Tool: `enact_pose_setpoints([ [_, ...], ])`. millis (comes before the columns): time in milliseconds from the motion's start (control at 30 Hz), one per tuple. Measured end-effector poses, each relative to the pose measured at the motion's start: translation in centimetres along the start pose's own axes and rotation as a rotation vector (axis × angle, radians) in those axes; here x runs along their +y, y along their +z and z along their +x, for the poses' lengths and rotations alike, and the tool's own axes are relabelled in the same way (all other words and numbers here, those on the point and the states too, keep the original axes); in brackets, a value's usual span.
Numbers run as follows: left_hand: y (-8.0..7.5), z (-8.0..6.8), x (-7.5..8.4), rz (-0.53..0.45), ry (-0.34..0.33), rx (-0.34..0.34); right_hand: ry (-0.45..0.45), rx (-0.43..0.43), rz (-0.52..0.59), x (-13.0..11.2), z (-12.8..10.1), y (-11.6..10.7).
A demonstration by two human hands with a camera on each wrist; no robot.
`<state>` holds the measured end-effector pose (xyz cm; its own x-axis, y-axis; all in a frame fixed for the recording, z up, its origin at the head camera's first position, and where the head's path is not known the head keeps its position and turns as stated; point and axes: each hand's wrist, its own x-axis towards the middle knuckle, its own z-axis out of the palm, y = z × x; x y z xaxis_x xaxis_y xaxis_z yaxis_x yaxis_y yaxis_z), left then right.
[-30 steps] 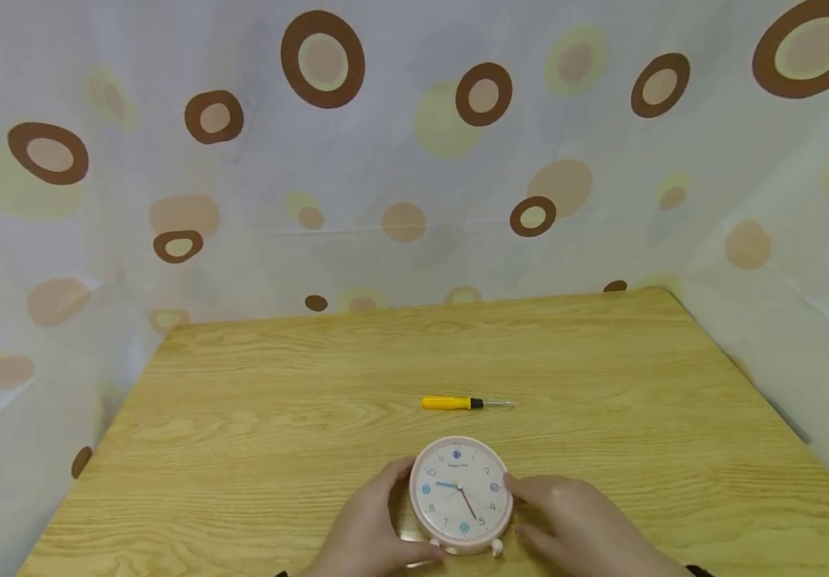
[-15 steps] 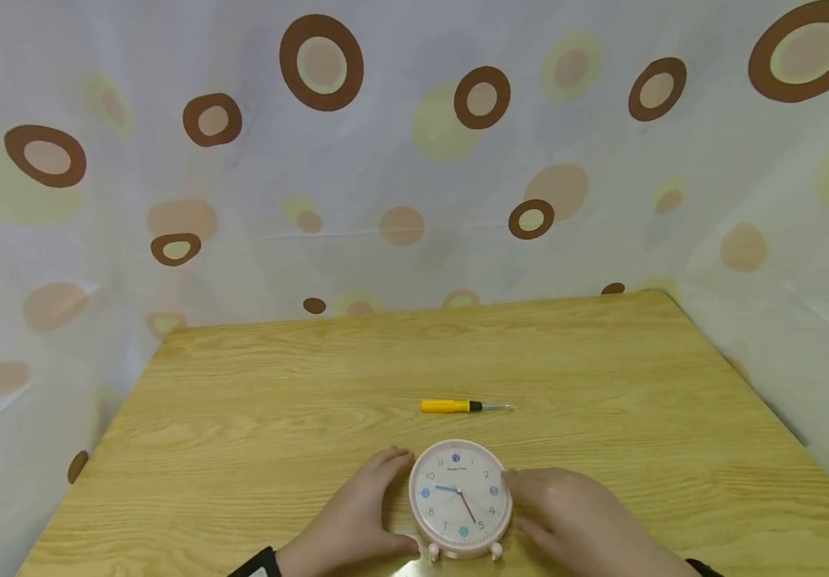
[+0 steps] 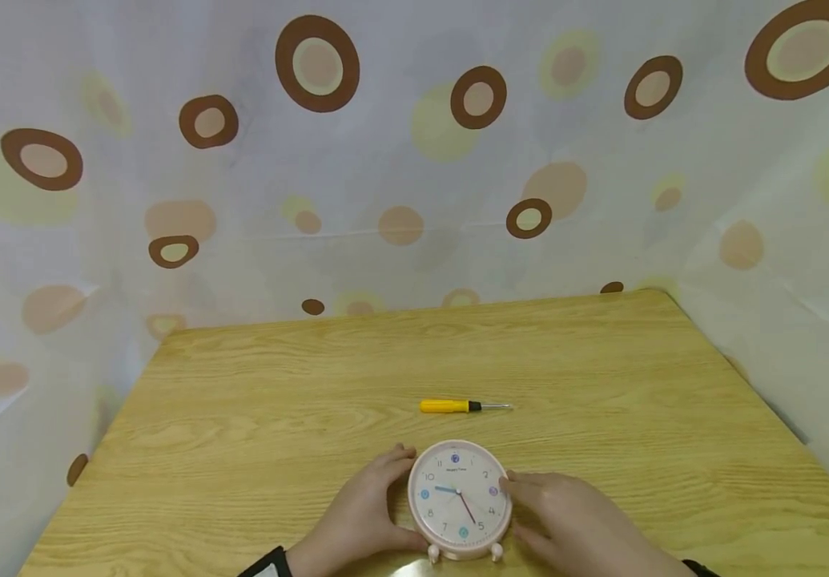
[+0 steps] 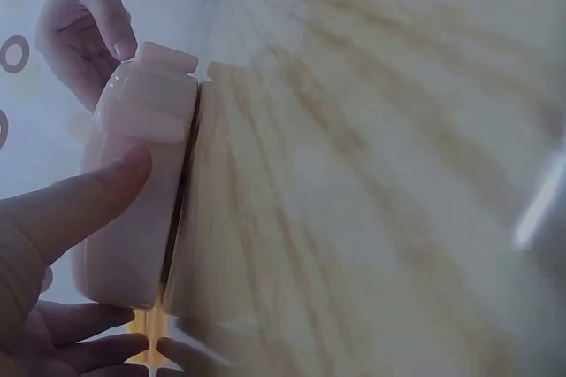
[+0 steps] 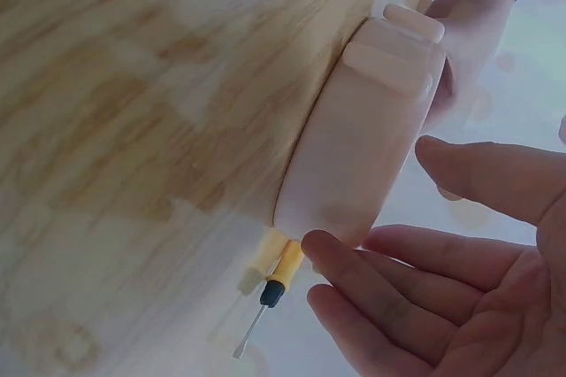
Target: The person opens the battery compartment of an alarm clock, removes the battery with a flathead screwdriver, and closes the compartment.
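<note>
The left hand [image 3: 360, 513] has moved in to curl loosely round the clock [image 3: 460, 498], while we see the right hand [image 3: 574, 513] relaxed and spread, fingertips at the opposite rim.

The left hand [image 3: 364, 509] closes the gap of a moment ago, its thumb and fingertips now against the clock [image 3: 460, 501] toward the desk's [image 3: 277, 385] left edge. More dark wristband [image 3: 280, 561] shows than a second ago.

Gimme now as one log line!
round pink plastic-looking clock: face up on yellowish wood-grain table; left hand: at clock's left; right hand: at its right; yellow-handled metal-shaft screwdriver: beyond clock
</note>
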<state>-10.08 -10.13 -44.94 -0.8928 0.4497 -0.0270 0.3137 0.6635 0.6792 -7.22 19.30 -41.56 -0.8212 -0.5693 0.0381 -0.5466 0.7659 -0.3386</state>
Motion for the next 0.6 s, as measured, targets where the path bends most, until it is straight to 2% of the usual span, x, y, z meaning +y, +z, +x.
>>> enact_pose_setpoints([
  [100,0.0,-0.1,0.1,-0.047,-0.009,0.016,-0.001,-0.015,0.02,0.1,0.1,-0.1],
  [300,-0.7,-0.6,0.4,-0.072,0.038,0.074,-0.008,-0.019,0.04,0.0,0.2,-0.2],
  [533,-1.7,-1.1,0.6,-0.129,0.059,0.077,0.004,-0.049,0.125,-0.2,0.3,-0.1],
  [600,-1.9,-1.1,0.6,-0.151,0.07,0.081,-0.022,-0.028,0.139,-0.3,0.3,0.0],
])
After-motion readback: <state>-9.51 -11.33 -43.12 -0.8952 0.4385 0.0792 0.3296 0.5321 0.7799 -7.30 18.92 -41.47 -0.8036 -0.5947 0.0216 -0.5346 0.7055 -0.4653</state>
